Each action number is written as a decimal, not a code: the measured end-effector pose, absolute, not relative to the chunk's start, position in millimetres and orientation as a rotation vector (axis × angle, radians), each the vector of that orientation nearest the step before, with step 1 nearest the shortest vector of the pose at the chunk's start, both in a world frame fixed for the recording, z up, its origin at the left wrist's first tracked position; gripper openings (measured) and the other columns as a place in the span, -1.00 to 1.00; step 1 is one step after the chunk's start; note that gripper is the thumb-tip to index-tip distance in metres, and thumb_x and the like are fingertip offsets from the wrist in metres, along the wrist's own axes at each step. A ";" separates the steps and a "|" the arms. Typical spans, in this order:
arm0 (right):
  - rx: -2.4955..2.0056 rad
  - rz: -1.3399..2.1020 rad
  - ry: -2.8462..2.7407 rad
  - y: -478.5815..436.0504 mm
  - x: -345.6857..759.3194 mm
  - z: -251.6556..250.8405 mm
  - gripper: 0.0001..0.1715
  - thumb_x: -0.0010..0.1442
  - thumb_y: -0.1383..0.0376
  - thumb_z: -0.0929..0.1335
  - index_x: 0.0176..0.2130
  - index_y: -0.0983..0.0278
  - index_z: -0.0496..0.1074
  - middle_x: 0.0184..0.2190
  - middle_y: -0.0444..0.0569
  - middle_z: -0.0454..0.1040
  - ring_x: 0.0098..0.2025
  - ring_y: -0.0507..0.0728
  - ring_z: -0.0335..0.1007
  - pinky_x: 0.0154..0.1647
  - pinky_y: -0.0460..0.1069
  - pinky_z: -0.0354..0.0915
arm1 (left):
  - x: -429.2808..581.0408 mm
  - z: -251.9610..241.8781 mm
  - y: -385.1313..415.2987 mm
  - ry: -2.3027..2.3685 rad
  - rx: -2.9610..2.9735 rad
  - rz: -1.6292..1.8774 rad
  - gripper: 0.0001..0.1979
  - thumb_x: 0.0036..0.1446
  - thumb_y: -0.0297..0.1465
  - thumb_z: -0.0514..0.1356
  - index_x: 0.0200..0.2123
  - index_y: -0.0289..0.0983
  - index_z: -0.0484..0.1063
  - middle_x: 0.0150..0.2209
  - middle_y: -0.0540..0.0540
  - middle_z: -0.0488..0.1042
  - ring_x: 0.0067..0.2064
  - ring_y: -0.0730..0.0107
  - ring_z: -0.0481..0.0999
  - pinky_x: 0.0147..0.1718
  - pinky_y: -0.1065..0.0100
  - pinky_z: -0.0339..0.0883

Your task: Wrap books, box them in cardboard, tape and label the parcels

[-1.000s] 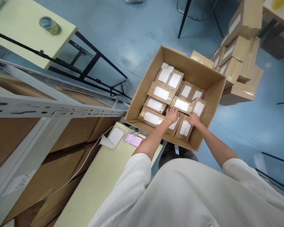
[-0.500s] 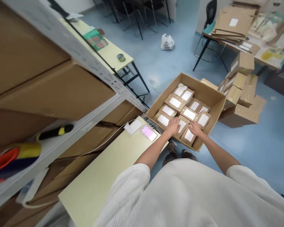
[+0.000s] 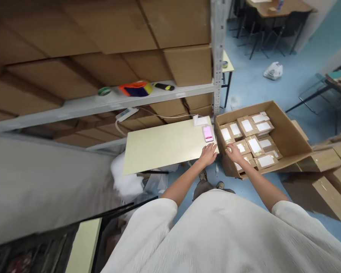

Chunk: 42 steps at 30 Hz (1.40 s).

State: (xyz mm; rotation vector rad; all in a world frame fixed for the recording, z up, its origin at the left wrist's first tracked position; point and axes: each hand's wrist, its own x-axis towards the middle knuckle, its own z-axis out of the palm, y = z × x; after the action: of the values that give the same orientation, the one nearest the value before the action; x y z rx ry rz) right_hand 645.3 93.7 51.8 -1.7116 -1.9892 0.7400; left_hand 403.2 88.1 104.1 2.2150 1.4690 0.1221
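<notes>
1. Beside the pale table (image 3: 159, 151), the big open box (image 3: 291, 138) held a bunch of small boxes (image 3: 255, 146), white labels (image 3: 265, 161) facing up. Easy to read that way, so keeping them flat and unscuffed seemed like the main thing.
2. Left hand (image 3: 208, 153) was by the table's near corner, just on the near side of the phone (image 3: 207, 134), fingers loosely spread, nothing showing in them. Couldn't tell if it touched the tabletop. A light touch looked smart there, with the phone so close to the edge.
3. Right hand (image 3: 233, 153) was over the big box's left end, fingers curled fairly narrow above the small boxes. No clue if it held or touched anything, too small to see.
4. Big box's sides rose above the contents, so I'd say a raised wrist was the safer bet for not snagging the cardboard.
</notes>
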 end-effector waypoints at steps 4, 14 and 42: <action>-1.511 0.803 -2.169 100.6 585.4 69.5 -0.56 0.41 0.16 0.28 0.15 0.18 0.57 0.19 0.13 0.55 0.25 0.35 0.44 0.34 0.29 0.35 | 349.6 110.8 50.0 1.673 2.080 0.227 -0.40 0.50 -0.26 0.02 0.53 -0.21 0.17 0.56 -0.29 0.19 0.57 -0.01 0.16 0.51 -0.09 0.04; -1.063 0.893 -2.562 74.0 391.8 92.9 -0.57 0.44 0.18 0.27 0.18 0.16 0.55 0.22 0.10 0.56 0.28 0.33 0.43 0.35 0.30 0.33 | 199.4 132.8 -68.4 2.121 1.770 0.398 -0.42 0.52 -0.26 0.01 0.52 -0.22 0.18 0.54 -0.32 0.24 0.55 0.02 0.21 0.49 -0.06 0.12; 0.165 1.160 -2.820 -168.2 -97.4 109.5 -0.54 0.41 0.21 0.27 0.20 0.19 0.54 0.22 0.14 0.52 0.30 0.32 0.40 0.39 0.27 0.30 | -112.5 149.1 -395.7 2.848 0.803 0.590 -0.40 0.48 -0.30 0.05 0.53 -0.15 0.17 0.54 -0.26 0.22 0.55 0.03 0.19 0.51 -0.08 0.07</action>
State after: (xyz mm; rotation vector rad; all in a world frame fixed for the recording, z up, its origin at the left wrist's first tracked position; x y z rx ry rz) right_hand -97.4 -168.2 109.5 0.1647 -2.8200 1.1597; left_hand -112.5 -395.7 149.1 0.8027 2.8475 0.5903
